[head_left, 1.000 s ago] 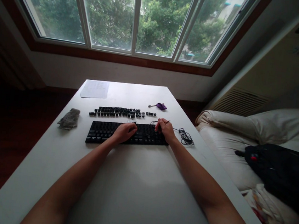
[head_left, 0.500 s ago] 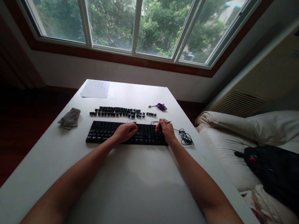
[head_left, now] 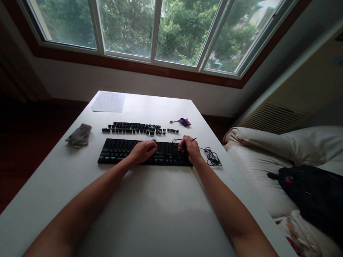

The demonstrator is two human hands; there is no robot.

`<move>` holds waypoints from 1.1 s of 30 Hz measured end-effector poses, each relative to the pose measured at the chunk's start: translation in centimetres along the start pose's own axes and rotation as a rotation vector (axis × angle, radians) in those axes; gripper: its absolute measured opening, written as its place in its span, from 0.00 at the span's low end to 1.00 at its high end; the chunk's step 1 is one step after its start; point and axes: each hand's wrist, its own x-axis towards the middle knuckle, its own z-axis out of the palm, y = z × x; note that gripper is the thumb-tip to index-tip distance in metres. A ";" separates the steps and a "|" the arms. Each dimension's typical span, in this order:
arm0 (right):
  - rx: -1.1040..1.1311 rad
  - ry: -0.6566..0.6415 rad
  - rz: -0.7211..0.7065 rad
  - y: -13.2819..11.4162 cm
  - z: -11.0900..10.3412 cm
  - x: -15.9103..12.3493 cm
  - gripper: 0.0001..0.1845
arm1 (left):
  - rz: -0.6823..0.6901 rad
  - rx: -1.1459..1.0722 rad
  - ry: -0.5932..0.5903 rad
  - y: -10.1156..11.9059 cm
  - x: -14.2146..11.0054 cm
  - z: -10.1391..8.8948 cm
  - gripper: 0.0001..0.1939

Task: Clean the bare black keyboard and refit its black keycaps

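A black keyboard (head_left: 116, 151) lies across the middle of the white table (head_left: 156, 217). My left hand (head_left: 143, 151) rests on its centre with the fingers curled, and I cannot make out anything in them. My right hand (head_left: 190, 148) is closed over the keyboard's right end, pinching a thin dark tool (head_left: 192, 139) that sticks out past the fingers. Rows of loose black keycaps (head_left: 137, 128) lie just behind the keyboard.
The keyboard's coiled black cable (head_left: 213, 157) lies right of my right hand. A purple tool (head_left: 184, 122), a sheet of paper (head_left: 108, 102) and a grey cloth (head_left: 79, 135) sit on the table. A bed with a black bag (head_left: 318, 193) stands at the right.
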 end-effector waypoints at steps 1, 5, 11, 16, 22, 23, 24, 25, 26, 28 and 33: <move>0.022 0.006 0.010 0.1 -0.1 0.1 0.25 | -0.001 0.002 -0.001 0.0 0.0 0.0 0.07; 0.099 0.008 0.034 0.4 -0.3 0.3 0.23 | 0.005 0.008 -0.009 0.0 0.1 0.0 0.07; 0.103 0.008 0.023 0.3 -0.3 0.2 0.22 | 0.012 0.009 -0.011 0.0 0.0 -0.1 0.07; 0.079 0.035 -0.005 0.0 0.1 0.0 0.22 | 0.004 0.012 -0.007 0.1 0.0 0.0 0.07; 0.007 0.039 -0.015 -0.5 0.4 -0.4 0.22 | 0.012 0.005 -0.001 0.1 0.1 0.0 0.07; 0.004 0.040 -0.017 -0.5 0.4 -0.5 0.22 | 0.014 0.004 0.000 0.1 0.1 0.1 0.07; 0.002 0.043 -0.021 -0.6 0.4 -0.5 0.22 | 0.015 0.003 0.000 0.1 0.1 0.1 0.07; -0.003 0.044 -0.024 -0.6 0.4 -0.6 0.22 | 0.015 0.002 0.002 0.1 0.1 0.1 0.07; -0.010 0.044 -0.029 -0.6 0.5 -0.6 0.22 | 0.015 0.001 0.003 0.1 0.1 0.1 0.07; -0.036 0.039 -0.039 -0.7 0.5 -0.8 0.23 | 0.015 -0.001 0.000 0.1 0.1 0.1 0.07; -0.148 0.026 -0.064 -1.4 0.8 -1.3 0.24 | 0.015 -0.004 -0.004 -0.1 0.1 0.2 0.07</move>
